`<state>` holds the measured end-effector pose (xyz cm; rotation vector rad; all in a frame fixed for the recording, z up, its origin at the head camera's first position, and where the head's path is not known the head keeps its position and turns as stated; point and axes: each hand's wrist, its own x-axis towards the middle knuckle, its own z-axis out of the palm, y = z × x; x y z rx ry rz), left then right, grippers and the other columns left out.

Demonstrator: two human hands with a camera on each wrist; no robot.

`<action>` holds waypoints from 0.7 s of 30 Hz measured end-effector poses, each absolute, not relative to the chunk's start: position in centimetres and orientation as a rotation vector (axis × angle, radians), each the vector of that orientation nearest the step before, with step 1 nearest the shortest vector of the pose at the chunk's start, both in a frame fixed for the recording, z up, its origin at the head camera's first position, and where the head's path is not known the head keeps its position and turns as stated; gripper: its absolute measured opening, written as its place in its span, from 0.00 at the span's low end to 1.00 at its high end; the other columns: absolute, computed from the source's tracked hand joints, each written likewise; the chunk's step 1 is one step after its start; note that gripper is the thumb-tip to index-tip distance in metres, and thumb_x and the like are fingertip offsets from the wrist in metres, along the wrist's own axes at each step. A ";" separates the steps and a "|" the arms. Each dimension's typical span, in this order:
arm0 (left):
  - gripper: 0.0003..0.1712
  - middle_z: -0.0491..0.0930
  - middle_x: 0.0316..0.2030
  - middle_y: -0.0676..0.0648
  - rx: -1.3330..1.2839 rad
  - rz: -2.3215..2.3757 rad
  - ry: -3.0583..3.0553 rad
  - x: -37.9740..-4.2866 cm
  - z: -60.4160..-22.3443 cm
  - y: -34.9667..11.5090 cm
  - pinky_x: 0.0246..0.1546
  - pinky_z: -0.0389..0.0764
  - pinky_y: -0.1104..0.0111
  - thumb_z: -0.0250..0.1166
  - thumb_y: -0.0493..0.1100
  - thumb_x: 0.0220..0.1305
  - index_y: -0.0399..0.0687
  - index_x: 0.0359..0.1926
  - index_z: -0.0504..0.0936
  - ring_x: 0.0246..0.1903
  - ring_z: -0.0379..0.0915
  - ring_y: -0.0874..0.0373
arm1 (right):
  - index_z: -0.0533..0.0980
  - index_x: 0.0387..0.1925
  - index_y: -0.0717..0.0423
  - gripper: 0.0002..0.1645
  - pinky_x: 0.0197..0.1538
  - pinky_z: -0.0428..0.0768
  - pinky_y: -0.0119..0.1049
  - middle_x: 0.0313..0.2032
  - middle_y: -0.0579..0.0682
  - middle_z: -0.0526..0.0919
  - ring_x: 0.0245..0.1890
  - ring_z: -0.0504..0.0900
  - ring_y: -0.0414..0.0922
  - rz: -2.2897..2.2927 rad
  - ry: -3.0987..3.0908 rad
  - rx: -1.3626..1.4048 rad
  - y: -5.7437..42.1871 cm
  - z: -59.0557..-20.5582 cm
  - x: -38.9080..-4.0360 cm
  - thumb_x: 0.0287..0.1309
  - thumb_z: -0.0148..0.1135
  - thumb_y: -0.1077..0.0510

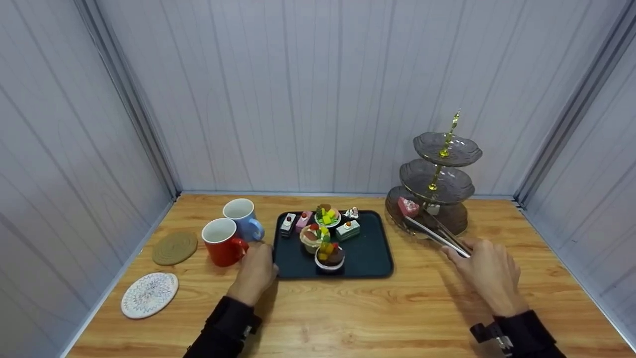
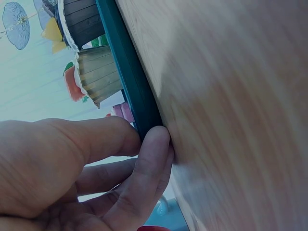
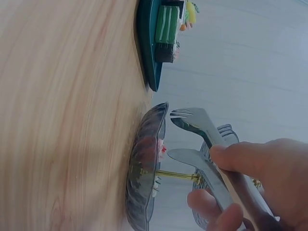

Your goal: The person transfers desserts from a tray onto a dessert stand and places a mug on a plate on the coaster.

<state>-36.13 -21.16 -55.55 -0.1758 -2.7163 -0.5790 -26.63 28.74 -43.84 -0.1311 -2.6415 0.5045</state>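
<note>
The left hand (image 1: 256, 268) covers the near left corner of the tray (image 1: 365, 248) in the head view, and its fingertips are lost there; the left wrist view shows thumb and fingers pinching the rim. Only a sliver of the red mug (image 1: 218, 248) enters that picture at the bottom edge, beside part of the blue mug (image 1: 238, 221).

The right hand (image 1: 489, 273) holds the tongs (image 1: 437, 236), their arms spread. From the head, one tip seems to meet the cake (image 1: 408, 207) on the bottom tier of the stand (image 1: 459, 219); the right wrist view shows both tips apart, near the cake but not around it. A white piece (image 1: 433, 209), partly hidden behind the post, is hard to identify. The upper tiers are largely masked by hand and tongs in the right wrist view, which reveals the dark cake's (image 3: 165, 53) body beside the green cake (image 1: 348, 230); the head view shows mainly its pale top
</note>
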 end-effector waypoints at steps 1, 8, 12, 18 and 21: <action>0.07 0.82 0.32 0.35 -0.179 -0.575 -2.708 -36.2 -55.6 -21.2 0.33 0.86 0.47 0.71 0.31 0.44 0.38 0.29 0.86 0.34 0.84 0.38 | 0.91 0.46 0.47 0.25 0.17 0.63 0.41 0.22 0.49 0.82 0.18 0.74 0.47 0.501 -2.639 -0.130 28.7 -43.9 -26.6 0.57 0.77 0.34; 0.05 0.81 0.30 0.36 -0.186 -0.567 -2.696 -36.3 -56.0 -21.3 0.31 0.85 0.48 0.69 0.31 0.42 0.40 0.25 0.85 0.31 0.82 0.38 | 0.91 0.50 0.45 0.28 0.16 0.63 0.42 0.24 0.55 0.86 0.16 0.74 0.48 0.492 -2.628 -0.111 27.6 -44.2 -26.8 0.56 0.78 0.33; 0.05 0.81 0.30 0.37 -0.172 -0.558 -2.726 -36.4 -56.0 -21.3 0.32 0.85 0.48 0.70 0.32 0.43 0.40 0.26 0.85 0.31 0.82 0.40 | 0.90 0.53 0.45 0.28 0.16 0.64 0.43 0.33 0.63 0.91 0.18 0.81 0.53 0.501 -2.622 -0.077 26.7 -44.2 -27.2 0.56 0.78 0.35; 0.04 0.81 0.31 0.36 -0.185 -0.580 -2.726 -35.6 -55.0 -21.2 0.32 0.85 0.50 0.68 0.30 0.46 0.39 0.27 0.85 0.32 0.82 0.40 | 0.91 0.51 0.44 0.26 0.18 0.68 0.44 0.38 0.60 0.92 0.27 0.88 0.60 0.505 -2.598 -0.011 25.5 -44.5 -28.3 0.56 0.79 0.37; 0.04 0.82 0.31 0.37 -0.179 -0.564 -2.732 -34.9 -53.9 -21.0 0.30 0.84 0.51 0.68 0.30 0.46 0.39 0.27 0.86 0.31 0.82 0.42 | 0.91 0.51 0.43 0.25 0.19 0.69 0.45 0.37 0.58 0.92 0.28 0.88 0.60 0.499 -2.588 0.016 25.1 -44.8 -28.9 0.56 0.79 0.37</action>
